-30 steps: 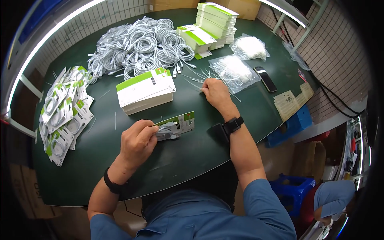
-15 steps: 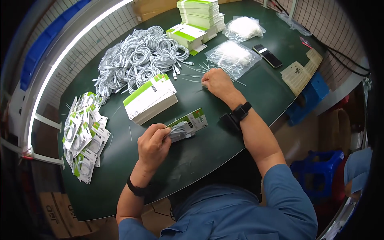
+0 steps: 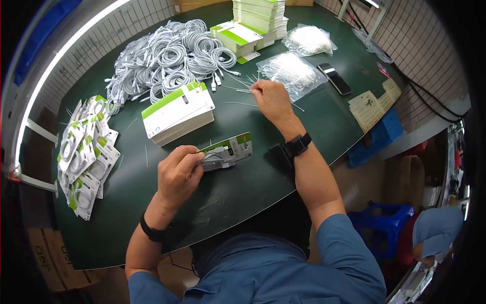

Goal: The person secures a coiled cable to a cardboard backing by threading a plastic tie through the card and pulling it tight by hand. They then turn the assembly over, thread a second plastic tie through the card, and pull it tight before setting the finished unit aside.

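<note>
My left hand [image 3: 177,172] grips a green-and-white cardboard hang card [image 3: 242,145] by its left end. A coiled grey cable [image 3: 215,159] lies against the card under my fingers. Farther off to the right, my right hand [image 3: 273,104] is closed in a pinch at the edge of several loose white ties. One thin white tie [image 3: 238,103] extends left from its fingertips, though the grip point itself is hidden. Just beyond that hand is a clear bag of white ties [image 3: 296,73]. Left of it stands a stack of blank-looking cards [image 3: 178,114].
A heap of coiled grey cables [image 3: 167,63] covers the table's far left. Carded cables [image 3: 86,152] pile at the left edge. Tall card stacks [image 3: 258,23], a second bag [image 3: 310,39] and a phone [image 3: 334,78] lie at the back. A blue stool [image 3: 382,228] stands at right.
The whole view has shifted slightly. My right hand has drawn back a little from the loose ties, and a thin tie now shows at its fingertips. My left hand keeps holding the card and cable.
</note>
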{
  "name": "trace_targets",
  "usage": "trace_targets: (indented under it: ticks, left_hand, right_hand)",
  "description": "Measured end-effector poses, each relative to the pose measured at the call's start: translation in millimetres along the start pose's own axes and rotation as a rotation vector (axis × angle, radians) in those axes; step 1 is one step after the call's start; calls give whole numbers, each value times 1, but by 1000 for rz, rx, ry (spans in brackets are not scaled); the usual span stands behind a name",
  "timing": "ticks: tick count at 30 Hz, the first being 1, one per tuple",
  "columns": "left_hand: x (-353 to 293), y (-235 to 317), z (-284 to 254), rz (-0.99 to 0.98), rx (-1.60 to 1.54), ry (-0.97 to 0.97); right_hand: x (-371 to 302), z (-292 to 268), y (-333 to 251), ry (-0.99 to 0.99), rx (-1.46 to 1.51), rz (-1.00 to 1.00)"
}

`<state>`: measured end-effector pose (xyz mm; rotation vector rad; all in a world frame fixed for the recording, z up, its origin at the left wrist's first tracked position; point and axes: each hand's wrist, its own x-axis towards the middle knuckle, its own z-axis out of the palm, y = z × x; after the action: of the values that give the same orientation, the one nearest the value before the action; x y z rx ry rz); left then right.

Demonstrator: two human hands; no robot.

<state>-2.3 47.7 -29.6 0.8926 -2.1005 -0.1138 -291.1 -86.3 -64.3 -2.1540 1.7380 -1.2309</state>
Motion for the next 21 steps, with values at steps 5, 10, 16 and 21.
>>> trace_targets:
  ticks: [5,10,16,21]
  left_hand:
    - [-5,1,-4,26,-3,5]
    - [-6,3,-6,116,18,-13]
    - [-5,5,0,163,-7,-28]
    - [-2,7,0,161,-16,-55]
  right_hand:
    - [1,-13,-30,3,699,207]
    - [-9,-20,-45,-306,1341,407]
    - [-16,-17,-58,-474,1276,339]
    - [-17,-22,-59,-498,1215,298]
